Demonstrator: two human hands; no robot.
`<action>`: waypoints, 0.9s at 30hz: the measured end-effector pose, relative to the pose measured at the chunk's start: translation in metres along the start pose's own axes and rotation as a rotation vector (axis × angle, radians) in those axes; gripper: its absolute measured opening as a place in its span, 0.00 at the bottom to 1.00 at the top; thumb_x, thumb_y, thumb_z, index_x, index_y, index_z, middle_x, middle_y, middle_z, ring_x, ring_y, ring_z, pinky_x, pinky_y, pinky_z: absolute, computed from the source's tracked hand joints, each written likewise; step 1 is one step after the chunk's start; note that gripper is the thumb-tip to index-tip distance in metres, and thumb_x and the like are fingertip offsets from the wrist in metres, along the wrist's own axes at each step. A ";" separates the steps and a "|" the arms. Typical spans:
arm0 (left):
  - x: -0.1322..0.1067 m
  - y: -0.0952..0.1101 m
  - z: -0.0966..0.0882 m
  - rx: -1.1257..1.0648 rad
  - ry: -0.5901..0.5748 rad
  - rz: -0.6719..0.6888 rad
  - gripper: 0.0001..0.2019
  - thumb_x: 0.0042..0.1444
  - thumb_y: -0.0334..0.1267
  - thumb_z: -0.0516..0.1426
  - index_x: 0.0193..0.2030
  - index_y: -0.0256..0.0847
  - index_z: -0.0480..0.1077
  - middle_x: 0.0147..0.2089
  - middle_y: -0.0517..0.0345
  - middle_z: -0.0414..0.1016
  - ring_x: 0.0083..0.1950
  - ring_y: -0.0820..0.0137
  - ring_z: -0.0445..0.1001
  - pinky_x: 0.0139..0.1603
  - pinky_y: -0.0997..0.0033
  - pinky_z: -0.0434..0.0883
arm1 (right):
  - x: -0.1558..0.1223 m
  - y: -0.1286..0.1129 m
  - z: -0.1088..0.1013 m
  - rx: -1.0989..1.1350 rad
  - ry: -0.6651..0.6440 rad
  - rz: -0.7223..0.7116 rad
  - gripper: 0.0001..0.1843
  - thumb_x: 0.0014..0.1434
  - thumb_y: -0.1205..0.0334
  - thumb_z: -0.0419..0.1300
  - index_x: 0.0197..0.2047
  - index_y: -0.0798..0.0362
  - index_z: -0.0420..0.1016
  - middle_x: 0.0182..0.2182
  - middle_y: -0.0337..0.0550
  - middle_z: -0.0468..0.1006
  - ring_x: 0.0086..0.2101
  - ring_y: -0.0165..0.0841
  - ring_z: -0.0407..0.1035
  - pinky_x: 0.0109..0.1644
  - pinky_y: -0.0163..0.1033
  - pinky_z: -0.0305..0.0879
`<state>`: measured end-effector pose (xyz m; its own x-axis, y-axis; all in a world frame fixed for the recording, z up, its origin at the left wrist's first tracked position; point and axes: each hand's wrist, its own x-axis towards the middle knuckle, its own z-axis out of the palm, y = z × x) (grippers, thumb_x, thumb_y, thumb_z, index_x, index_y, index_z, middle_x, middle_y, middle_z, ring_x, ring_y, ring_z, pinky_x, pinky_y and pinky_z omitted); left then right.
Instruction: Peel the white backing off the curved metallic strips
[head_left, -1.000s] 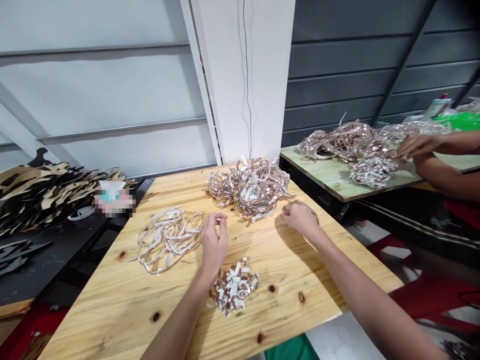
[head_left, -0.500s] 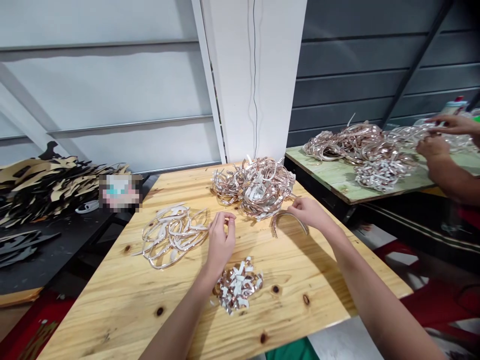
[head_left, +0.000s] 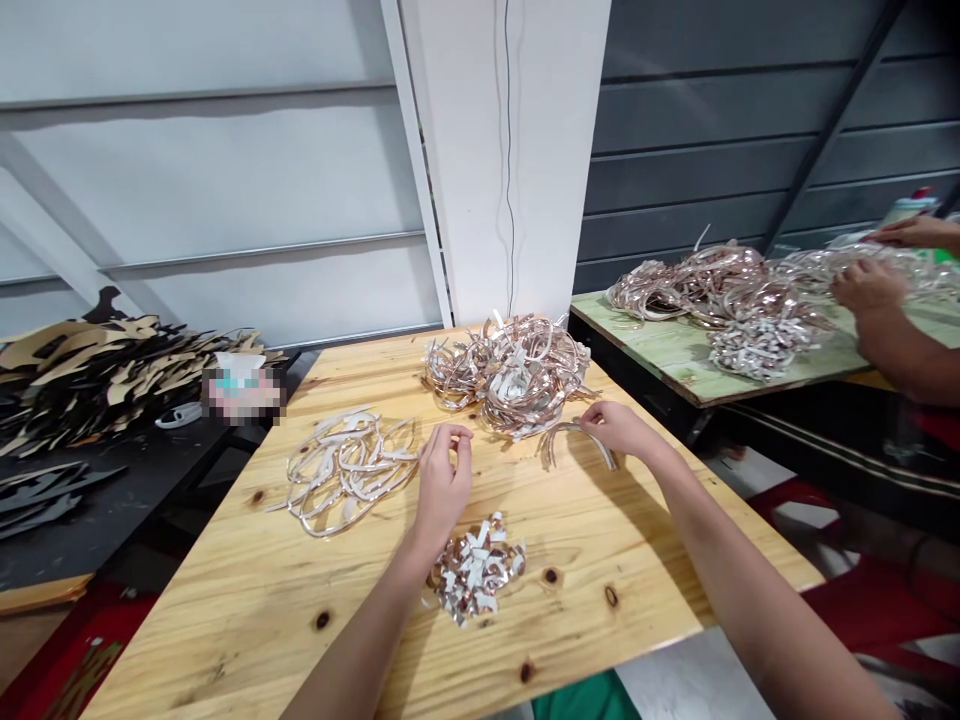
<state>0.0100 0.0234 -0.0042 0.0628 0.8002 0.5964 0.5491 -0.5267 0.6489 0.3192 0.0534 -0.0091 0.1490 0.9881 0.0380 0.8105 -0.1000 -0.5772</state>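
Note:
My left hand (head_left: 446, 475) hovers over the middle of the wooden table, thumb and fingertips brought together in a pinch. Whatever lies between those tips is too small to make out. To its left spreads a loose tangle of white and rose-gold strips (head_left: 349, 480). Below the wrist is a small heap of short shiny scraps (head_left: 480, 570). My right hand (head_left: 619, 428) is closed on curved rose-gold strips (head_left: 602, 452) near the table's right side; their ends arch down toward the wood. Just behind both hands sits a large pile of coiled strips (head_left: 525, 375).
On the green-topped table (head_left: 660, 360) at right lie more strip piles (head_left: 720, 280), where a co-worker's hands (head_left: 870, 285) are busy. A dark table (head_left: 75, 520) at left bears stacked black and tan cut pieces (head_left: 112, 370). A white pillar (head_left: 510, 180) rises behind the wooden table (head_left: 247, 600).
The curved strips under my right hand have shifted and spread slightly apart. My left hand has hardly moved. The co-worker's hands have moved a little.

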 end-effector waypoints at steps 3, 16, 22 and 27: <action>0.000 0.000 0.000 0.002 -0.009 -0.001 0.08 0.68 0.37 0.50 0.41 0.44 0.70 0.40 0.55 0.76 0.43 0.62 0.75 0.49 0.61 0.69 | -0.001 -0.002 -0.003 0.017 0.056 0.027 0.06 0.58 0.62 0.62 0.34 0.55 0.80 0.30 0.47 0.83 0.33 0.39 0.77 0.33 0.36 0.63; -0.005 0.001 0.000 -0.049 -0.110 0.052 0.06 0.69 0.36 0.50 0.43 0.43 0.68 0.41 0.55 0.75 0.44 0.65 0.74 0.48 0.66 0.69 | -0.029 -0.020 -0.052 0.568 0.011 -0.212 0.21 0.57 0.44 0.63 0.26 0.55 0.78 0.21 0.41 0.74 0.21 0.28 0.57 0.25 0.36 0.50; -0.011 0.022 -0.008 0.166 -0.328 0.336 0.11 0.67 0.47 0.56 0.41 0.41 0.68 0.35 0.57 0.76 0.36 0.65 0.73 0.41 0.65 0.66 | -0.054 -0.077 -0.005 0.730 -0.526 -0.401 0.22 0.59 0.43 0.65 0.28 0.54 0.80 0.26 0.44 0.81 0.24 0.32 0.68 0.29 0.36 0.60; -0.008 0.029 -0.012 0.353 -0.282 0.547 0.13 0.71 0.32 0.48 0.34 0.40 0.67 0.31 0.57 0.76 0.31 0.67 0.72 0.37 0.65 0.62 | -0.077 -0.107 0.022 0.753 -0.598 -0.458 0.20 0.62 0.45 0.63 0.30 0.53 0.81 0.27 0.43 0.82 0.27 0.33 0.71 0.32 0.35 0.65</action>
<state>0.0148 -0.0020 0.0152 0.5938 0.5161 0.6173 0.6114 -0.7882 0.0708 0.2085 -0.0095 0.0322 -0.5497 0.8305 0.0904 0.1287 0.1911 -0.9731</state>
